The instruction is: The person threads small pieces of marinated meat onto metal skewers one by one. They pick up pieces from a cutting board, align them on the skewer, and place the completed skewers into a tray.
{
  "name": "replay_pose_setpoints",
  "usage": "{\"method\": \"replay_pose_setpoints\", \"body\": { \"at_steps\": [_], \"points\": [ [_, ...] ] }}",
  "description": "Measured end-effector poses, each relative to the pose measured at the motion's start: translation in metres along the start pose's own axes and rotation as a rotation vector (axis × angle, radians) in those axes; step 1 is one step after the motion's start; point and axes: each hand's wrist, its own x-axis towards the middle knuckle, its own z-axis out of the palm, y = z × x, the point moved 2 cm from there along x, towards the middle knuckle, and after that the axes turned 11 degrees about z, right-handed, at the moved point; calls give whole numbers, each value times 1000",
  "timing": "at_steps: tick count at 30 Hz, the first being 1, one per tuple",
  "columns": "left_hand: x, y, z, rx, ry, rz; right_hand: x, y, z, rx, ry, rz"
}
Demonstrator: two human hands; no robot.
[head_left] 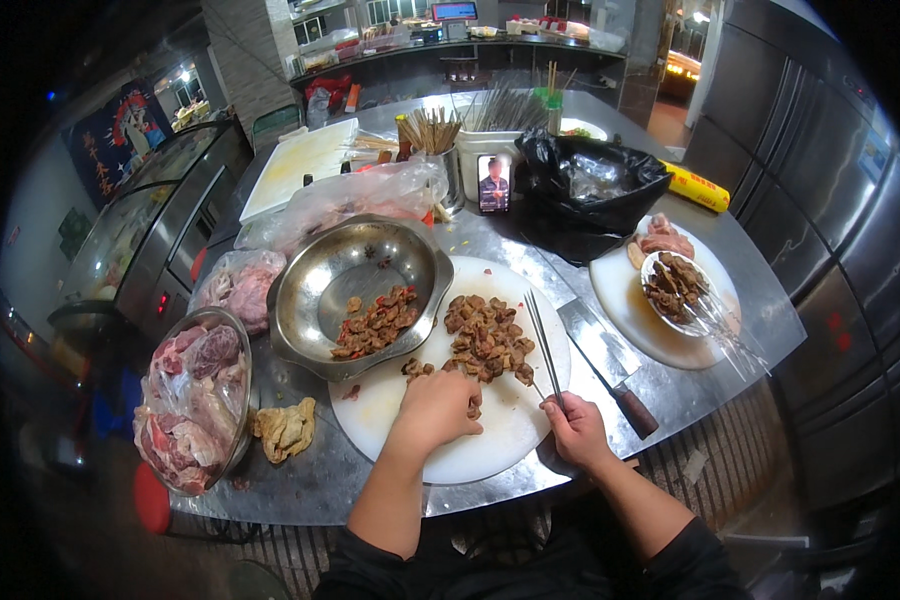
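Observation:
Over the near part of a round white cutting board (506, 454), my left hand (436, 409) curls around a small piece of brown meat (475, 412), partly hidden by its fingers. Several thin metal skewers (543, 337) stick up from my right hand (579, 431) at the board's right edge; another skewer tip slants toward the meat. A pile of brown meat pieces (487, 337) lies just beyond my left hand. Left of it, a wide steel basin (330, 259) holds more meat with red chilli bits (381, 322), overlapping the board's edge.
A cleaver (634, 411) lies right of the board. Beyond it, a bowl of skewered meat (675, 289) sits on a second board (622, 315). Raw meat fills a bowl (249, 420) at left, near a crumpled cloth (285, 430). A phone (493, 184) and black bag (555, 217) stand behind.

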Motion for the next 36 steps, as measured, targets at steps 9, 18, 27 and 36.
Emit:
{"method": "replay_pose_setpoints", "body": {
  "at_steps": [9, 18, 27, 36],
  "points": [
    [26, -25, 7, -866, 433, -34, -1, -4, -1, -34, 7, -32],
    [52, -38, 43, -1876, 611, 10, -2, -8, -1, -55, -25, -70],
    [56, -33, 50, -1866, 632, 55, -1, -8, 0, -60, -45, -34],
    [56, -24, 46, -1785, 588, 67, -1, -9, 0, -48, -58, -38]
  ]
}}
